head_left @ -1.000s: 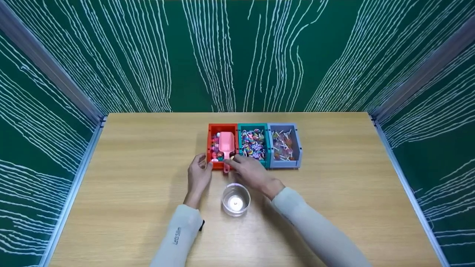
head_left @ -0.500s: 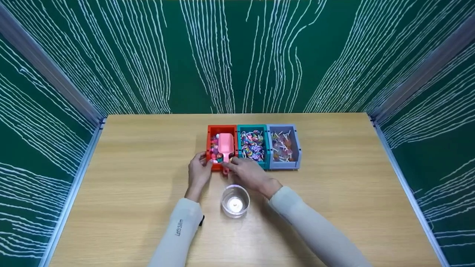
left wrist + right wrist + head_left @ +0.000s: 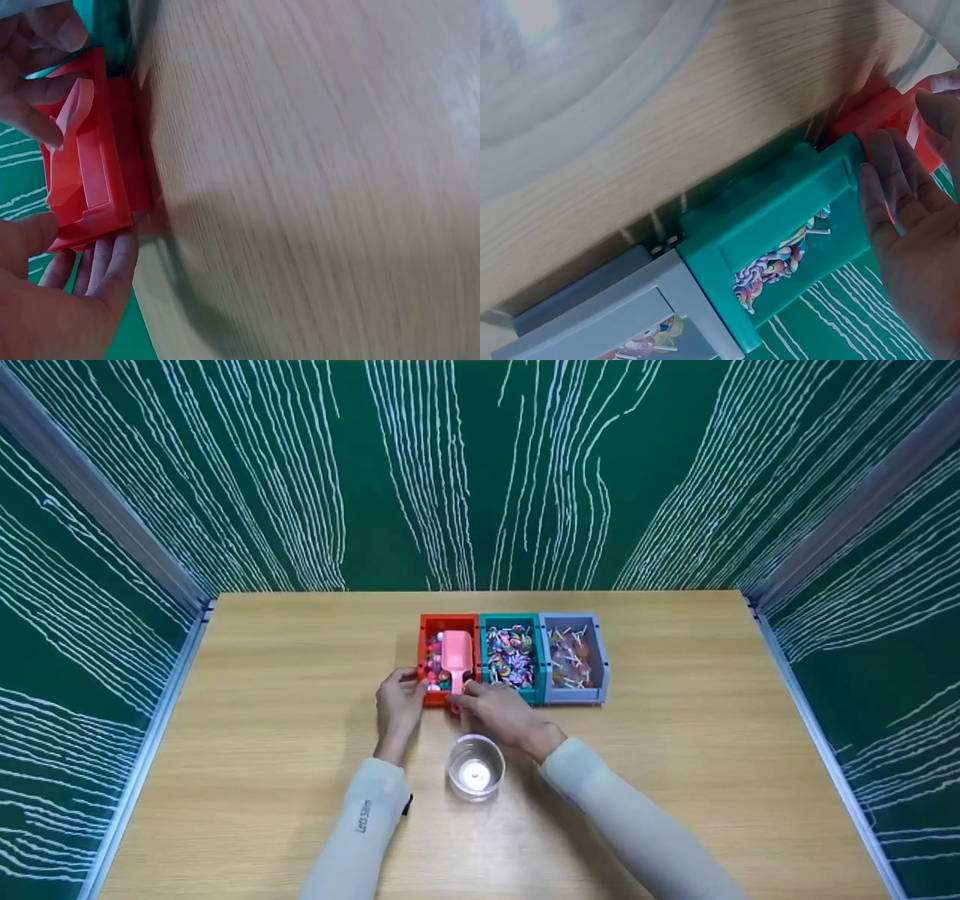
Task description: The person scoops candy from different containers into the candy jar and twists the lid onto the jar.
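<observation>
A pink scoop (image 3: 457,649) lies in the red bin (image 3: 450,621), over small round candies (image 3: 433,660), its handle reaching across the front edge. My right hand (image 3: 510,714) comes from the right and pinches the handle; in the left wrist view fingers lie on both sides of the scoop (image 3: 71,142). With my left hand (image 3: 399,709) I grip the red bin's left wall. The left wrist view shows that thumb at the inner side and the fingers (image 3: 105,266) against the outside. A clear round cup (image 3: 476,769) stands on the table in front of the bins.
Joined to the red bin's right are a teal bin (image 3: 510,617) of swirled lollipops and a grey-blue bin (image 3: 574,697) of clear-wrapped lollipops. The wooden table (image 3: 300,660) meets green walls (image 3: 405,435) with white wavy lines at its back and sides.
The right hand has shifted slightly down and left along the scoop's handle. The left hand has moved slightly left, still at the red bin. Scoop, bins and cup stay put.
</observation>
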`<action>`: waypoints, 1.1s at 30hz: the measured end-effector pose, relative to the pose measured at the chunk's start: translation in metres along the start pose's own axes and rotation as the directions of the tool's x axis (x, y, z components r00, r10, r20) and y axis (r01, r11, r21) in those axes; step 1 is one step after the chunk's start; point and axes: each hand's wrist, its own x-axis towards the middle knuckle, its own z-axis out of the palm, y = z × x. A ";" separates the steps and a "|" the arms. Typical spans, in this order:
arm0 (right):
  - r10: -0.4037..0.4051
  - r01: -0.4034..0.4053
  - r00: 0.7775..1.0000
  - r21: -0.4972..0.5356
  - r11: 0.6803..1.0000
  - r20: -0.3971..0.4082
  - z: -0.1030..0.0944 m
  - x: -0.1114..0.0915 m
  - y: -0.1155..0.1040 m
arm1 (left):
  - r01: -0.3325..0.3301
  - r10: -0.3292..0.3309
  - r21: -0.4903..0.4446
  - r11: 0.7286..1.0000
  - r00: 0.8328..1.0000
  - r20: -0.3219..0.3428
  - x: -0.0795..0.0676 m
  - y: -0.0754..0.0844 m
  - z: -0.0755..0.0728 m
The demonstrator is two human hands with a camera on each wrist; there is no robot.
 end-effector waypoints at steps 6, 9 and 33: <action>-0.008 0.009 1.000 0.036 0.999 -0.015 0.001 0.004 0.000 | 0.009 -0.008 0.024 1.000 0.999 -0.041 0.002 0.001 -0.001; 0.007 -0.008 1.000 0.057 0.998 0.004 0.000 0.006 0.000 | 0.025 -0.024 0.026 0.999 0.999 -0.041 0.003 0.003 -0.001; 0.045 -0.047 0.999 0.077 0.996 0.019 0.006 0.016 -0.004 | -0.039 0.038 0.001 0.999 0.998 -0.053 0.001 -0.004 0.001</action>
